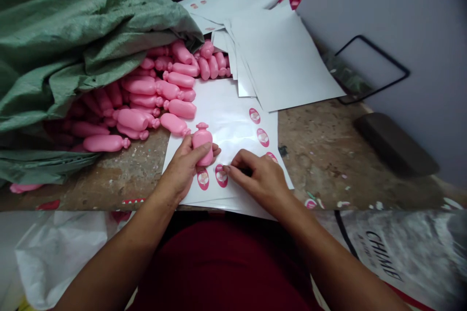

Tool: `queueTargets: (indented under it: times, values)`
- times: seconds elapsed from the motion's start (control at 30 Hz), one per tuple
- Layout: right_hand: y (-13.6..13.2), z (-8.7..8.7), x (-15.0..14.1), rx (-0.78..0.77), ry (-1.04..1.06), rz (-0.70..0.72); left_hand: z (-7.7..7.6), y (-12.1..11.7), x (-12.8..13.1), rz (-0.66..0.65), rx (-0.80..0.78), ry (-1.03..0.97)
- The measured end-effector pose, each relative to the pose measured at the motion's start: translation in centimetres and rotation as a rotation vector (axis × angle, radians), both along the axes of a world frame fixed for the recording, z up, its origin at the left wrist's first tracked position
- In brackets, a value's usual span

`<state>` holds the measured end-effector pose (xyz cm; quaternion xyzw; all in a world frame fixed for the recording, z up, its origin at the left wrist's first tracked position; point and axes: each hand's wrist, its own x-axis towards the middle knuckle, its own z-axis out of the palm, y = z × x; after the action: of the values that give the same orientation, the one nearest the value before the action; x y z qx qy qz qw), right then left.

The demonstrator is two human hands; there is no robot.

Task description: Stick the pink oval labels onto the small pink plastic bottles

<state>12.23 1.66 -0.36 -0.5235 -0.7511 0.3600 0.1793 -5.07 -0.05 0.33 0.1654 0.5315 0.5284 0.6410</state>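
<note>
Pink plastic bottle (202, 143) is gripped in the left hand (178, 170); the right hand (257, 177) pinches the sticker sheet (233, 131). A loose grip could drop the bottle.

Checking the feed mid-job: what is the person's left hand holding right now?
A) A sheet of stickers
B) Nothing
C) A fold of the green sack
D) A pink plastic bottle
D. The left hand has its fingers wrapped around a pink plastic bottle, over the sticker sheet.
</note>
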Motion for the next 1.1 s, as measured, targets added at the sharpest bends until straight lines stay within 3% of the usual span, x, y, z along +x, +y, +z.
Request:
queueTargets:
  times: [0.1,0.2,0.5,1.1]
  values:
    - [0.4,1.2,0.7,-0.280,0.367,-0.102,-0.1,-0.1,0.0,-0.009,0.021,0.042]
    - [0.5,2.2,0.9,-0.333,0.512,-0.134,0.1,-0.5,0.3,-0.041,0.064,0.060]
    - [-0.1,2.7,0.3,-0.336,0.543,-0.067,1.7,-3.0,1.9,-0.164,0.039,-0.284]
    - [-0.1,2.3,0.3,-0.291,0.460,-0.094,1.7,-3.4,2.2,-0.187,0.058,-0.224]
